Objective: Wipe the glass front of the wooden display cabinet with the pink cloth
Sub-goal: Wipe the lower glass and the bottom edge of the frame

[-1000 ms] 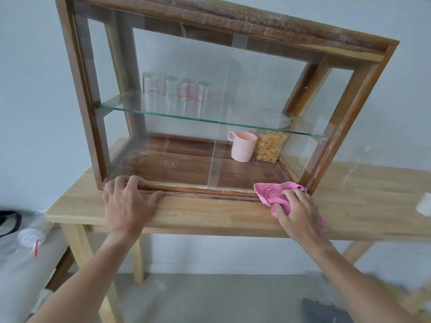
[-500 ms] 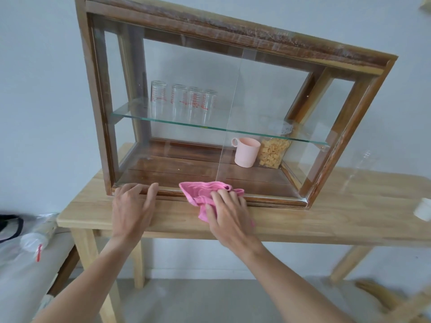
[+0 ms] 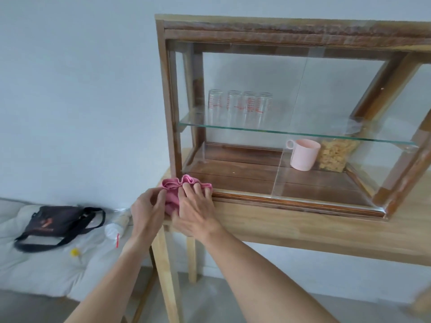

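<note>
The wooden display cabinet [image 3: 275,31] stands on a light wooden table [image 3: 303,231], its glass front [image 3: 245,89] facing me. The pink cloth [image 3: 172,194] is bunched at the cabinet's lower left front corner, on the table edge. My right hand [image 3: 196,208] presses flat on the cloth with fingers spread. My left hand [image 3: 149,210] pinches the cloth's left side. Both hands touch the cloth; the glass above them is bare.
Inside the cabinet are several clear glasses [image 3: 240,106] on a glass shelf [image 3: 291,134], a pink mug [image 3: 303,157] and a jar of snacks [image 3: 333,157]. A black bag [image 3: 53,222] and a bottle [image 3: 116,224] lie on a white cushion [image 3: 35,264] at left.
My right hand slid the cloth leftward along the cabinet's bottom edge to the left corner. My left hand left the frame and took hold of the cloth. The view swung left.
</note>
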